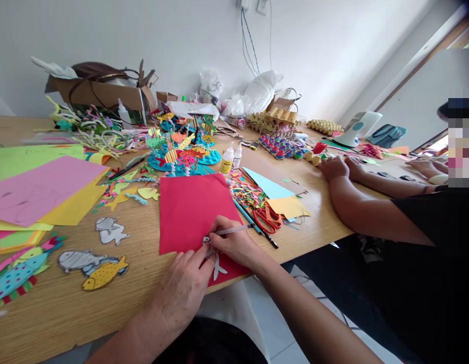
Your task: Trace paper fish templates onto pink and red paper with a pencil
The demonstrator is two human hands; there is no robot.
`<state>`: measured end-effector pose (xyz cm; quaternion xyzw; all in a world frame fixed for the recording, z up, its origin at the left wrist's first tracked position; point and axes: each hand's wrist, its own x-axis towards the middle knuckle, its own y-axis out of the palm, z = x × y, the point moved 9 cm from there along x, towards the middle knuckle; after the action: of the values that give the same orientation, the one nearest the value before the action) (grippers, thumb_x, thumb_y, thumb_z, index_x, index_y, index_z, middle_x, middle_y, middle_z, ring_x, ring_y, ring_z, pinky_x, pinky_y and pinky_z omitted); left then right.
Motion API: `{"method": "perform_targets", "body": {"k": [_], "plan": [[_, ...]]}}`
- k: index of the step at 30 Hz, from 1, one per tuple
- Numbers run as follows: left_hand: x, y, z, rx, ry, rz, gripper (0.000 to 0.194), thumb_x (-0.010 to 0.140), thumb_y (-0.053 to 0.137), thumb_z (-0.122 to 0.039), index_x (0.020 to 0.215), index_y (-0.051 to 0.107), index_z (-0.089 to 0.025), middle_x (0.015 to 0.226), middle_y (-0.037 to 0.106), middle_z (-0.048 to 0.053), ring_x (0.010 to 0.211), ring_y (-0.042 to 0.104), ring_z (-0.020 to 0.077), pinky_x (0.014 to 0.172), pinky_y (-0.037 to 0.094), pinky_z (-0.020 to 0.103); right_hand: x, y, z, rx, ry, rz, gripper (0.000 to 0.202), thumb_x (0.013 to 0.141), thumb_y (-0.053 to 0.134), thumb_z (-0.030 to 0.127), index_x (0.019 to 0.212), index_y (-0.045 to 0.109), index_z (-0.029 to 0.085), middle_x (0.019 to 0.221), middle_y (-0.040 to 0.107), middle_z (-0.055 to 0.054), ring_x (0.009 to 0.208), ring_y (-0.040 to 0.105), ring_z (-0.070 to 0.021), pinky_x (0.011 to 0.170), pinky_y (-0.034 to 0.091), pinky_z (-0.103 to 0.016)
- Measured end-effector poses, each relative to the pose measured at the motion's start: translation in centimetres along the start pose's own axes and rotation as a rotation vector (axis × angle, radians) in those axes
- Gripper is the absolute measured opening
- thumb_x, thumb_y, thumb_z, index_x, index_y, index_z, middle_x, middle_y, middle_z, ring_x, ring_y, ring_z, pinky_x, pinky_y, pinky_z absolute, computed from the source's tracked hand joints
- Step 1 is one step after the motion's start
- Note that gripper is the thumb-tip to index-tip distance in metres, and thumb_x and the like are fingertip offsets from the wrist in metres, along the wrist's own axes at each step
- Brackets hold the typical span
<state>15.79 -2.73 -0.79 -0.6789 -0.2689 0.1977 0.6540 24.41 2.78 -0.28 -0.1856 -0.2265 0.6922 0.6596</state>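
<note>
A red sheet of paper (pixel 196 202) lies at the table's front edge with a white paper fish cutout (pixel 218 270) on it. My left hand (pixel 183 283) presses the cutout against the sheet with bent fingertips and covers its middle. My right hand (pixel 232 242) pinches a slim, pale pen (pixel 236 229), its tip down by the fish's head; the fingers hide the tip. Left of the sheet lie a grey fish cutout (pixel 78 260), a yellow dotted fish (pixel 105 273) and a white fish cutout (pixel 112 231).
Red-handled scissors (pixel 270 221), pencils (pixel 253 217) and paper scraps lie right of the sheet. Two glue bottles (pixel 227 161) stand behind it, near a blue base with colourful fish (pixel 181 149). Coloured paper (pixel 48 187) is stacked left. A co-worker's arms (pixel 365 197) rest at right.
</note>
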Motion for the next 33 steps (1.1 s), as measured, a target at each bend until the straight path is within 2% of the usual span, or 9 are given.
{"method": "perform_targets", "body": {"k": [6, 16, 33], "plan": [[0.05, -0.05, 0.03, 0.006, -0.029, 0.049, 0.037, 0.087, 0.049, -0.005, 0.121, 0.057, -0.018, 0.121, 0.060, 0.012, 0.090, 0.061, 0.0256, 0.078, 0.051, 0.042, -0.01, -0.06, -0.09, 0.020, -0.025, -0.016, 0.012, 0.073, 0.053, 0.009, 0.068, 0.049, 0.019, 0.062, 0.055, 0.004, 0.056, 0.050, -0.0098, 0.050, 0.036, -0.019], [-0.02, -0.16, -0.08, 0.046, 0.005, 0.009, 0.037, 0.088, 0.046, -0.006, 0.121, 0.057, -0.018, 0.123, 0.059, 0.012, 0.089, 0.061, 0.0240, 0.077, 0.051, 0.039, -0.04, -0.15, -0.24, 0.009, -0.001, -0.018, 0.012, 0.074, 0.054, 0.009, 0.069, 0.050, 0.019, 0.062, 0.056, 0.004, 0.057, 0.050, -0.0093, 0.048, 0.035, -0.018], [-0.08, -0.21, -0.01, 0.007, -0.004, -0.023, 0.038, 0.085, 0.046, -0.003, 0.119, 0.057, -0.016, 0.123, 0.059, 0.013, 0.087, 0.062, 0.0255, 0.075, 0.051, 0.042, -0.78, -0.51, 0.15, -0.051, -0.009, 0.001, 0.012, 0.075, 0.052, 0.009, 0.070, 0.049, 0.020, 0.062, 0.058, 0.004, 0.055, 0.051, -0.0094, 0.048, 0.033, -0.018]]}}
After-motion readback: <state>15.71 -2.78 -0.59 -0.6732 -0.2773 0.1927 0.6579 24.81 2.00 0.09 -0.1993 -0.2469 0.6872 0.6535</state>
